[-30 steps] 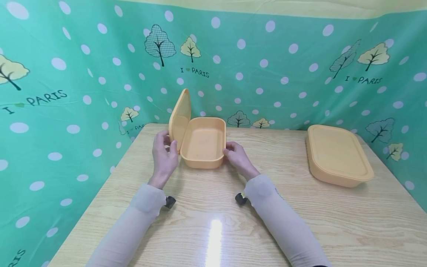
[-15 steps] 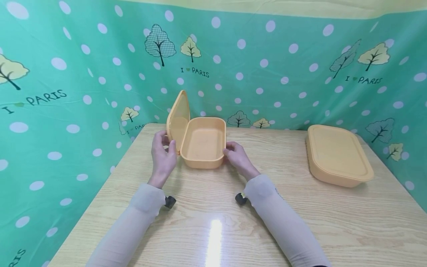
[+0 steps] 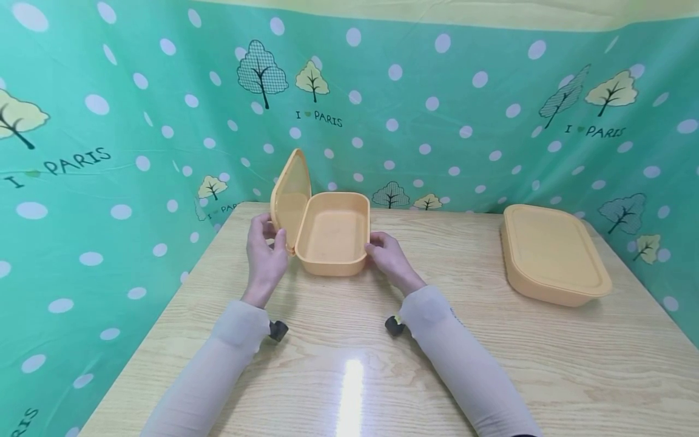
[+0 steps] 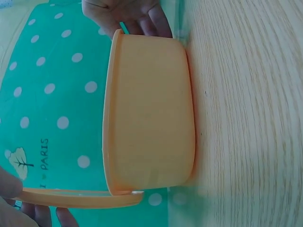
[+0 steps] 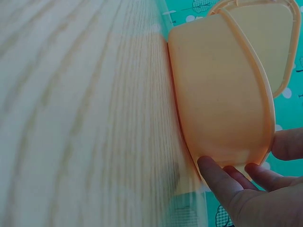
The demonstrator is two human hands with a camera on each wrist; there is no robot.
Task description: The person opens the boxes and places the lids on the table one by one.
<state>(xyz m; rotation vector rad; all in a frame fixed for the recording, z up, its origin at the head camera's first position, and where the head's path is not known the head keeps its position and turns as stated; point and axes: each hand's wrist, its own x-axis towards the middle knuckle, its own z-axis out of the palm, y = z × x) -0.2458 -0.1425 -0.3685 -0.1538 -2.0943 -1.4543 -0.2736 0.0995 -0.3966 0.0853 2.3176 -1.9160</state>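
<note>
An orange lunch box [image 3: 334,267] sits at the back of the table, its hollow inside bare. Its lid [image 3: 291,203] is joined along the left side and stands raised, leaning left. My left hand [image 3: 264,260] pinches the lid's edge, thumb on the inner face and fingers behind, as the left wrist view also shows at the lid rim [image 4: 80,198]. On the other side, my right hand [image 3: 391,258] grips the box's right wall; in the right wrist view the thumb lies at the rim and the fingertips [image 5: 208,165] press the outer wall.
A second, larger orange box [image 3: 554,255] with its lid on stands on the right of the wooden table [image 3: 448,388]. A green dotted curtain [image 3: 437,121] hangs directly behind and to both sides. A dark strap-on camera [image 3: 278,331] juts from each wrist.
The lid has tilted slightly further left, and my left hand has shifted a little left with it. The right hand and the box have stayed in place.
</note>
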